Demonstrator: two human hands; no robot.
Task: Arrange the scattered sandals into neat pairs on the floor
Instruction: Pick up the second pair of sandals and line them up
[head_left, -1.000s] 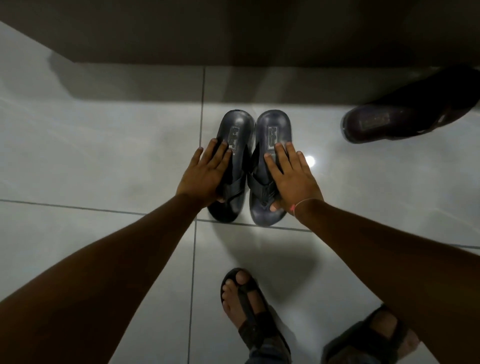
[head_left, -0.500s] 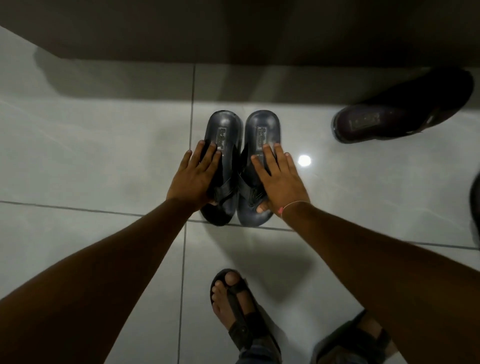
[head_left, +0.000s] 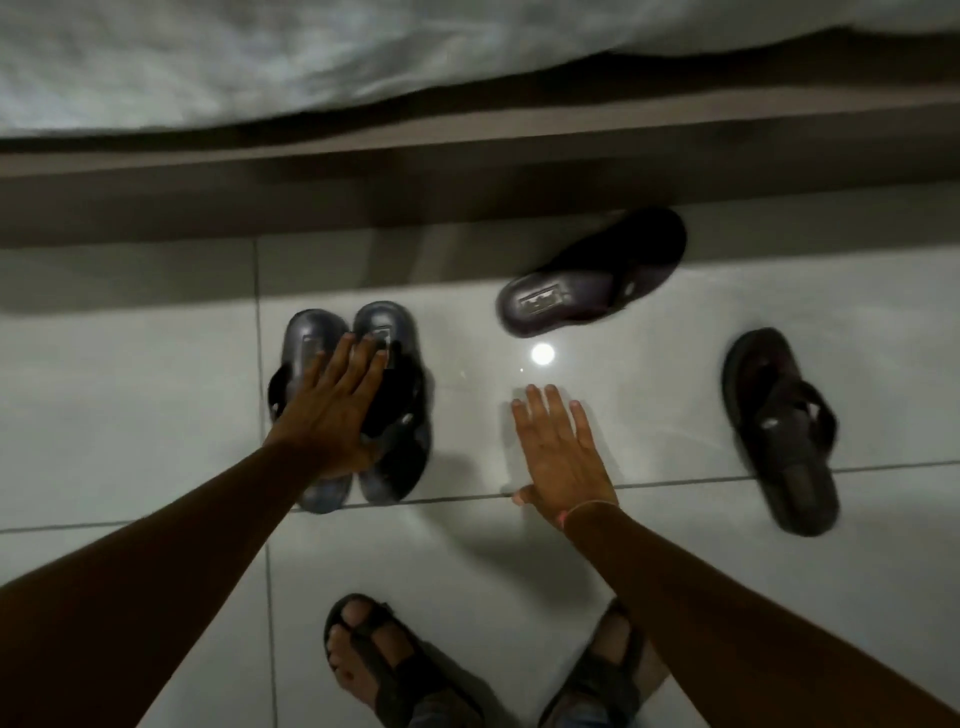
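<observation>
Two black flip-flop sandals (head_left: 395, 457) lie side by side as a pair on the pale tiled floor (head_left: 130, 405), heels toward the bed. My left hand (head_left: 332, 410) rests flat across both, fingers spread. My right hand (head_left: 561, 457) hovers open over bare tile to the right of the pair, holding nothing. A third dark sandal (head_left: 587, 280) lies slanted near the bed base at centre right. A fourth dark sandal (head_left: 779, 431) lies alone farther right, pointing roughly toward me.
A dark wooden bed base (head_left: 467, 171) with a grey-white sheet (head_left: 260, 57) runs across the top. My own two feet in strapped sandals (head_left: 374, 660) stand at the bottom edge. A bright light reflection (head_left: 542, 354) shines on the tile.
My right hand has lifted off the right sandal of the pair and moved right over bare floor. My left hand now spans both sandals. The view shifted, showing the bed and a fourth sandal.
</observation>
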